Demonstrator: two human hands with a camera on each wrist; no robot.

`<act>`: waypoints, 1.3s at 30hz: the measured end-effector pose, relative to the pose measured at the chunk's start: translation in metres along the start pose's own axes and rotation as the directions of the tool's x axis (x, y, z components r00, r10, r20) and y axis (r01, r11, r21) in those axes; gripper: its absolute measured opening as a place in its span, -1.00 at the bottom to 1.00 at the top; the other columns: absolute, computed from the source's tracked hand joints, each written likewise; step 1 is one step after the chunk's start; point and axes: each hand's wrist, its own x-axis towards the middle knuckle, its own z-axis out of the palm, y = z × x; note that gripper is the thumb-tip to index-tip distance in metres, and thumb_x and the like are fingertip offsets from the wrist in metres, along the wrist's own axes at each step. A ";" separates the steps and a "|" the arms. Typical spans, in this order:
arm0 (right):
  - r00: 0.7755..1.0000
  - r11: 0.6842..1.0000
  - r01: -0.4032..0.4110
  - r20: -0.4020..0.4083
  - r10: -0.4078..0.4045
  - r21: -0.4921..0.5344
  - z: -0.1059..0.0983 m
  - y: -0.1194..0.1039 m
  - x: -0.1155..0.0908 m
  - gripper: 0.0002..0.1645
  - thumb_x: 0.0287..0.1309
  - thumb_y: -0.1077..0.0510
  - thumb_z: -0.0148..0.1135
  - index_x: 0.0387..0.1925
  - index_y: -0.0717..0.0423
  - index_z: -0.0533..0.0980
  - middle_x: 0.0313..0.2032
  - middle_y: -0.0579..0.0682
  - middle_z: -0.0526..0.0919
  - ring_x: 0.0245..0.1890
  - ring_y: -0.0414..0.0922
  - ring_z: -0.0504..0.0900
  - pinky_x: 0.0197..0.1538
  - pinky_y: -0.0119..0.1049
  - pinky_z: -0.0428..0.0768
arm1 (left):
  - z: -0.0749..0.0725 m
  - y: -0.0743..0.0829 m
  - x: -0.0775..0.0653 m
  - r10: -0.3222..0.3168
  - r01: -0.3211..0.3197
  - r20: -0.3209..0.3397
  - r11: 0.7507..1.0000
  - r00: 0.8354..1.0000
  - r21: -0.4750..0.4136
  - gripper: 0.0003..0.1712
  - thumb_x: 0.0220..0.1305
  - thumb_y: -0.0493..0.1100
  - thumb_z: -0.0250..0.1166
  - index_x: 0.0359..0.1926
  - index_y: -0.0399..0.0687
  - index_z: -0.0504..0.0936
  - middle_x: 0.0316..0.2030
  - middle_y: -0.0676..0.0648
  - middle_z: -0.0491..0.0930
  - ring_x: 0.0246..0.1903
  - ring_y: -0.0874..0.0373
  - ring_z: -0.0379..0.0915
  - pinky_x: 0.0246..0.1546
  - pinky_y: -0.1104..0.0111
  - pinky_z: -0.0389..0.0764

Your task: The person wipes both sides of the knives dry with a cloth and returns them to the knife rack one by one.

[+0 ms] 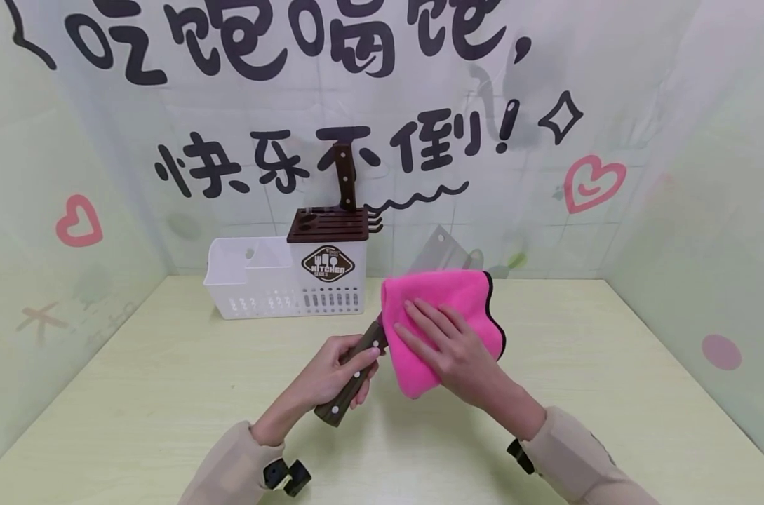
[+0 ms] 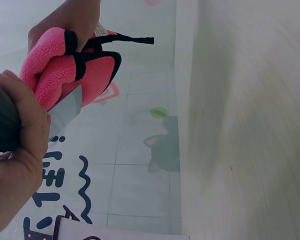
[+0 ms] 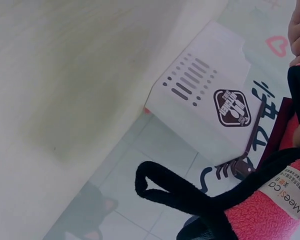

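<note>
your left hand (image 1: 330, 373) grips the knife (image 1: 346, 393), fingers curled round its handle, which slants from seven toward one o'clock. your right hand (image 1: 455, 356), fingers nearly straight on top, pinches the pink cloth (image 1: 432, 291) folded around the blade (image 1: 441, 247), at your left hand's one o'clock. the white rack (image 1: 298, 278) stands on the table (image 1: 596, 337) toward eleven.

Pale printed wall sheet (image 1: 274, 105): black "吃饱喝饱, 快乐不倒!"
White plastic knife holder (image 1: 327, 283): "KITCHEN"
Pink plush cloth (image 1: 438, 294), white tag (image 3: 288, 191): "MeesiCa"
</note>
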 end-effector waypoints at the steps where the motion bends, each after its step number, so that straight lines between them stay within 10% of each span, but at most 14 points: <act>1: 1.000 1.000 -0.001 0.004 0.001 0.004 0.000 -0.001 -0.001 -0.24 -0.36 0.21 0.47 0.05 0.13 0.45 0.09 0.18 0.43 0.13 0.08 0.36 0.11 -0.10 0.37 | 0.000 0.000 0.000 -0.001 0.001 0.000 1.000 1.000 0.001 -0.66 0.35 -0.15 -0.06 -0.30 -0.45 0.35 -0.64 -0.12 0.40 -0.79 0.25 0.39 -0.79 0.31 0.48; 11: 0.999 0.999 0.034 0.002 -0.034 0.023 0.000 -0.004 -0.012 -0.50 0.34 0.21 -0.42 0.06 0.10 0.44 0.10 0.18 0.41 0.15 0.07 0.34 0.10 -0.09 0.38 | -0.002 0.001 -0.001 -0.008 0.008 -0.011 1.000 1.000 0.008 -0.67 0.35 -0.16 -0.05 -0.25 -0.47 0.35 -0.57 -0.12 0.40 -0.78 0.24 0.39 -0.77 0.30 0.49; 21: 0.999 0.998 0.047 0.010 -0.047 0.032 0.000 0.002 -0.014 -0.48 0.34 0.24 -0.46 0.07 0.09 0.44 0.13 0.16 0.38 0.16 0.06 0.33 0.11 -0.10 0.37 | -0.003 0.003 0.000 -0.019 0.019 -0.004 1.000 1.000 -0.005 -0.66 0.35 -0.15 -0.05 -0.22 -0.47 0.36 -0.57 -0.11 0.40 -0.78 0.25 0.39 -0.77 0.33 0.48; 27: 0.999 0.999 0.008 0.053 -0.010 0.046 -0.004 0.009 -0.012 -0.58 0.17 0.26 -0.01 0.10 0.09 0.40 0.14 0.16 0.37 0.18 0.06 0.30 0.14 -0.09 0.34 | -0.003 0.004 0.000 -0.011 0.011 0.001 1.000 1.000 0.003 -0.66 0.35 -0.16 -0.05 -0.23 -0.47 0.36 -0.60 -0.09 0.41 -0.78 0.25 0.39 -0.79 0.31 0.48; 31: 0.998 0.999 -0.023 0.056 0.021 0.031 -0.004 0.016 -0.010 -0.28 -0.25 0.25 0.41 0.09 0.10 0.41 0.12 0.17 0.40 0.17 0.07 0.32 0.13 -0.09 0.36 | -0.003 0.004 0.001 -0.007 0.007 0.006 1.000 1.000 0.004 -0.67 0.35 -0.17 -0.06 -0.27 -0.47 0.36 -0.61 -0.16 0.40 -0.79 0.25 0.39 -0.80 0.28 0.48; 39: 0.995 0.992 -0.101 0.016 0.100 0.072 0.001 0.028 -0.009 -0.21 -0.35 0.25 0.47 0.07 0.18 0.41 0.10 0.22 0.39 0.15 0.11 0.32 0.11 -0.06 0.36 | -0.002 0.002 0.000 0.018 -0.018 0.021 1.000 1.000 0.000 -0.67 0.36 -0.18 -0.06 -0.30 -0.48 0.35 -0.64 -0.16 0.40 -0.80 0.25 0.39 -0.82 0.25 0.47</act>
